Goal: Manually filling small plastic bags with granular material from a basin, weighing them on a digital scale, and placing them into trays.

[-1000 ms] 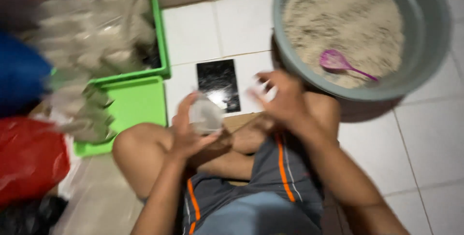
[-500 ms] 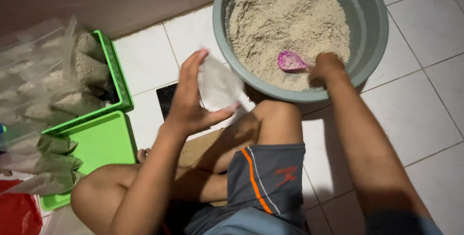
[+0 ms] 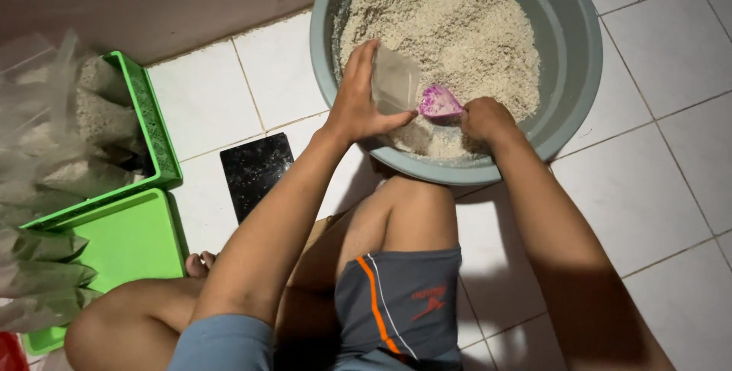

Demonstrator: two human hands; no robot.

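A large grey basin [image 3: 579,66] on the white tiled floor holds a mound of pale grain mix [image 3: 457,28]. My left hand [image 3: 358,104] grips a small clear plastic bag [image 3: 394,81], held open over the basin's near side. My right hand [image 3: 484,118] grips a pink scoop [image 3: 439,102], whose bowl sits right at the bag's mouth, just above the grain. My bent knee lies below the basin's rim.
A green crate [image 3: 156,134] at the left holds several filled clear bags [image 3: 91,112]. A green lid [image 3: 122,241] with more filled bags lies in front of it. A black phone [image 3: 255,173] lies on the tiles between crate and basin.
My left hand has carried the bag forward over the basin. My right hand has lifted the scoop out of the grain and brought it to the bag's mouth.
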